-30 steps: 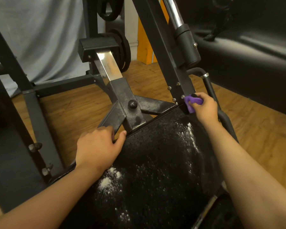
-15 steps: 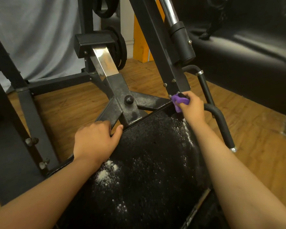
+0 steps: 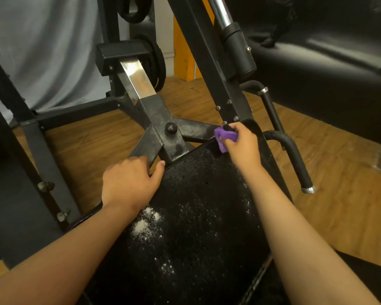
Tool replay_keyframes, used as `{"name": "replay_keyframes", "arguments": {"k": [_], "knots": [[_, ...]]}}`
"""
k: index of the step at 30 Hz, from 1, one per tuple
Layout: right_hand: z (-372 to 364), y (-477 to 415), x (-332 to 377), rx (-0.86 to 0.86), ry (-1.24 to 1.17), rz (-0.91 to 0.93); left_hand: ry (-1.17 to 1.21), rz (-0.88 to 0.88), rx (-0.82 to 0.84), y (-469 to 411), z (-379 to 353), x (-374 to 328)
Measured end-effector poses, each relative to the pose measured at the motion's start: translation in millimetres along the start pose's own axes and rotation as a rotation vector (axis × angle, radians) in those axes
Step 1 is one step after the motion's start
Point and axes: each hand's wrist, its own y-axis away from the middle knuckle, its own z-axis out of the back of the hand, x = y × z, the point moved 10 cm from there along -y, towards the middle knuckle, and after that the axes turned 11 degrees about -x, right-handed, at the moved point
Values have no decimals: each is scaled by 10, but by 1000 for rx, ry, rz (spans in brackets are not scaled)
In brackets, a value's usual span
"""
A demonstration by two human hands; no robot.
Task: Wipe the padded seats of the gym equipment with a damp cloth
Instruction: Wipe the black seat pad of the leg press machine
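Wooden planks make up the floor, which runs under everything. A grey sheet hangs at the back left, and a black padded couch fills the back right. Between them stands the black steel frame of a gym machine, its slanted post rising up out of view, with dark weight plates hung behind it.

Nearest the camera is the black padded seat, tilted away towards the frame and reaching from the bottom edge up to the bracket. A bent black handle with a metal end cap sticks out just beside its right side. A shiny metal bar slopes down into the bracket at the seat's far edge.

The left hand grips the seat at its far left edge, fingers curled over the rim and the thumb stretched along it. The right hand is closed round a bunched purple cloth, pressing it at the seat's far right corner where the pad meets the post.

White powder is scattered over the seat, thickest in a small clump just beside the left wrist. A round black knob sits on the bracket between the two hands.
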Motion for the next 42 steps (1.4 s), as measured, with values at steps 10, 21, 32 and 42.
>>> {"name": "replay_keyframes", "arguments": {"k": [10, 21, 32, 42], "knots": [[-233, 536, 395, 143, -133, 73, 7, 5, -6, 11, 17, -11], [-27, 271, 241, -107, 86, 124, -1, 3, -6, 7, 35, -17], [-293, 842, 665, 23, -59, 293, -13, 12, 11, 8, 29, -22], [-166, 641, 376, -136, 42, 101, -8, -4, 35, 12, 4, -27]]}}
